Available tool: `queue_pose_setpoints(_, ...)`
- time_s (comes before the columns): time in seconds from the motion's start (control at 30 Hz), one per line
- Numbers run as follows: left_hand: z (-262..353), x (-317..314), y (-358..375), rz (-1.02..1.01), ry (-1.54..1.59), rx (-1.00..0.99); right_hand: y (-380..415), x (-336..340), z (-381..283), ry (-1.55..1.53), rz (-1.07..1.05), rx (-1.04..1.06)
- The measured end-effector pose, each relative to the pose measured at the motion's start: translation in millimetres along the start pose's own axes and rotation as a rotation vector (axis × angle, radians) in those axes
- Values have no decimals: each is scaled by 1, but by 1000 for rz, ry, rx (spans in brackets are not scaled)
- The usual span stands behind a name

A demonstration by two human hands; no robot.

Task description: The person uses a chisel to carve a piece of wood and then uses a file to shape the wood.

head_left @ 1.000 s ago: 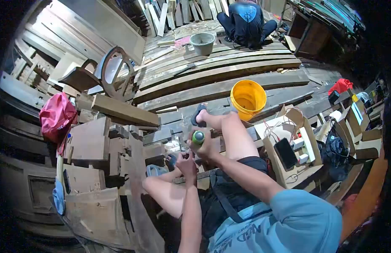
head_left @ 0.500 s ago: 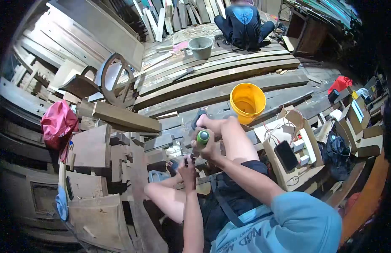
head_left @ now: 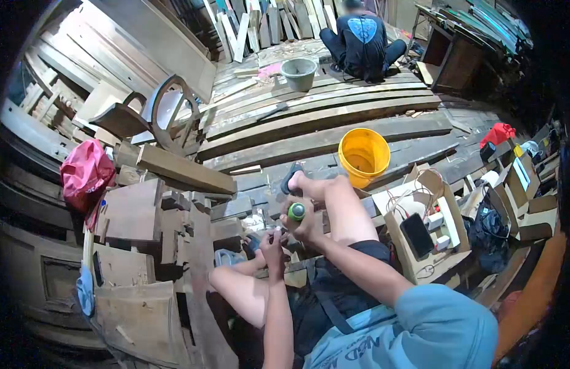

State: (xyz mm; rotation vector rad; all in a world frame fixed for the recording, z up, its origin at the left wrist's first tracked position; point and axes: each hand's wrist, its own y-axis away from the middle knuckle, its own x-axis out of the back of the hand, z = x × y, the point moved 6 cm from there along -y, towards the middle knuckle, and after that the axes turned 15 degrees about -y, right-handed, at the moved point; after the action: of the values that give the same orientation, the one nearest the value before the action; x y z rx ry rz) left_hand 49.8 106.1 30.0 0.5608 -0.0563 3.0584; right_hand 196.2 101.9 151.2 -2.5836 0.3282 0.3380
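My right hand (head_left: pixel 305 222) is wrapped around a green tool (head_left: pixel 296 212) with a round grey end that faces up at me. The tool's far end is hidden, so its exact kind does not show. Just left of it and lower, my left hand (head_left: pixel 273 249) is closed, fingertips pinched near a tiny pale spot. What those fingers hold is too small to name. Both hands are between my bent legs, above wood pieces and a shiny, crumpled-looking patch (head_left: pixel 255 220) on the floor.
A yellow bucket (head_left: pixel 365 158) stands beyond my right knee. At right, a cardboard box (head_left: pixel 400 243) holds a phone (head_left: pixel 416 235), cables and a power strip. Wooden panels (head_left: pixel 128 209) lie left, under a pink bag (head_left: pixel 87 175). Long beams (head_left: pixel 334 132) run ahead; another person (head_left: pixel 365 43) sits beyond, near a grey bucket (head_left: pixel 298 75).
The view has shifted slightly, so the surroundings sit a little lower and to the right. My left fingers have changed position, and a pale spot now shows at their tips. The green tool stays in my right hand.
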Motion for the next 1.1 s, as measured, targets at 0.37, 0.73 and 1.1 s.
queue_pose_setpoints(0.37, 0, -5, 1, 9, 151, 120, -1, 0, -6, 60, -1, 133)
queue_pose_setpoints(0.73, 8, 2, 4, 4, 53, 80, 6, -5, 3, 9, -16, -21)
queue_pose_setpoints(1.1, 6, -2, 1, -96, 111, 127, 10, -2, 19, 18, -49, -24)
